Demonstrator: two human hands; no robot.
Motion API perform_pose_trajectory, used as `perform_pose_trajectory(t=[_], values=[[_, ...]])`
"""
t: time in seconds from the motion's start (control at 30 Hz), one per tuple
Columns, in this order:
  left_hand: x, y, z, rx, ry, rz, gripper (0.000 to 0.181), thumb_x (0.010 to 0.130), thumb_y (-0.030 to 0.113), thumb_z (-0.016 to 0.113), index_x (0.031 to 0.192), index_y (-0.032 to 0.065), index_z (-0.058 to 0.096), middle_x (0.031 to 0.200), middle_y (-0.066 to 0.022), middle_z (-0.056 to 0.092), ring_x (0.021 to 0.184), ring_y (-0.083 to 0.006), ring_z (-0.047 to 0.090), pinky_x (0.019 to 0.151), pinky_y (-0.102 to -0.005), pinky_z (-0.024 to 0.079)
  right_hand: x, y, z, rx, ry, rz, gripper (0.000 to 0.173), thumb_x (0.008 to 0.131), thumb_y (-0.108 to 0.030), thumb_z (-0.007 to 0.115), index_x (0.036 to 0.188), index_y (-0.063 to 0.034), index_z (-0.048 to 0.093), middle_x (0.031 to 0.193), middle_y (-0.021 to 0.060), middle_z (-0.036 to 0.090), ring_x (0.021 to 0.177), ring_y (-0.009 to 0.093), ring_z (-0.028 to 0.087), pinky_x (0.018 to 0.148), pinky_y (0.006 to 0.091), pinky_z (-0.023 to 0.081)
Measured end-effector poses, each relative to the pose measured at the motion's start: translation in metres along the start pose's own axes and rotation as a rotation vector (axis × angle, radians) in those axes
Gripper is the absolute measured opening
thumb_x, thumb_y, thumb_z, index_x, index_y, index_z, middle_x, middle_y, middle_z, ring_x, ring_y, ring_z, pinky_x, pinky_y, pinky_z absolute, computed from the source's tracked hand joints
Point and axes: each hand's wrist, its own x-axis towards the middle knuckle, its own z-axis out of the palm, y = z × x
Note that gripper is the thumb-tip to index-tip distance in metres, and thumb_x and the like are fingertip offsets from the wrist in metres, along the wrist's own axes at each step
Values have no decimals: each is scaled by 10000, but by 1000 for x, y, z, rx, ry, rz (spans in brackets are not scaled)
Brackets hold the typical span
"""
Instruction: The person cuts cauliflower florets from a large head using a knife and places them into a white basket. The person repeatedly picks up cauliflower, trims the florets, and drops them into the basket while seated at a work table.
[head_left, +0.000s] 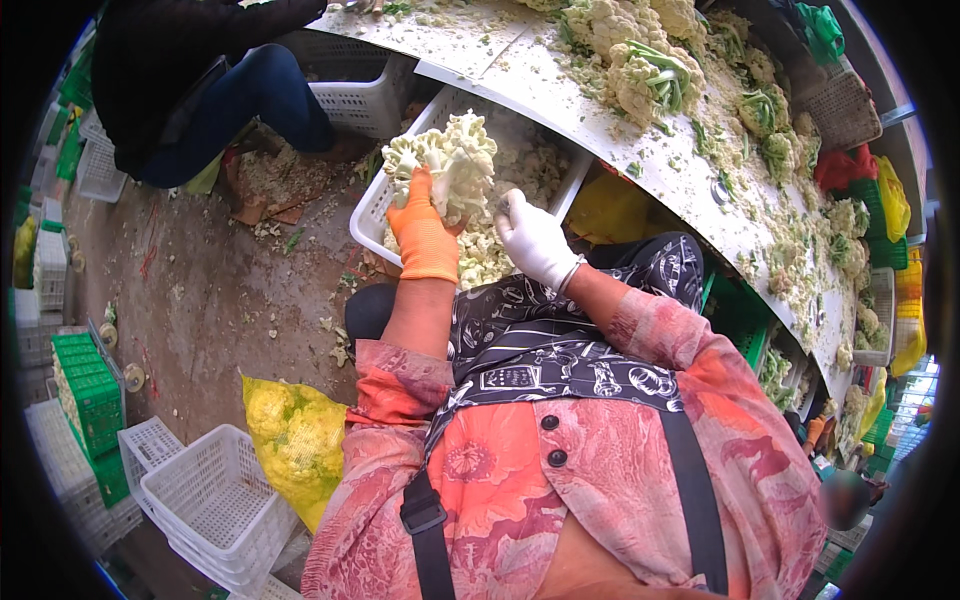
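Note:
My left hand, in an orange knit glove, grips a trimmed piece of cauliflower from below, its pale stalks and florets spreading upward. Close to its right side is my right hand in a white glove, fingers curled in; whether a small tool is inside them cannot be made out. Both hands are above a white plastic crate that holds many cut cauliflower florets. My lap, under a black printed apron, is against the crate's near side.
A white worktable littered with crumbs runs along the right, bearing cauliflower heads. Another person sits at upper left. Stacked white crates and a yellow mesh bag of cauliflower stand at lower left. Green crates are farther left.

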Motion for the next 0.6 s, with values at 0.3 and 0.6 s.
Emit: perform_pose_trajectory(t=[0.3,0.6], values=[[-9,5,0,182,56,243,729,850,304,815,1353,25,368,1202,-132,585,986,-217,605,739,-343,522,17,-24,-50,344,-437,198,270,976,-254,492,936,7,549,801,207,661,676,348,667,616,449,518],[2,-6,-1,332,3,692,607,886,200,793,1300,-33,415,1216,-175,597,1050,-232,629,910,-338,518,30,-33,-63,1036,-708,626,175,967,-258,608,894,-103,568,664,-55,509,498,66,492,432,259,446]])
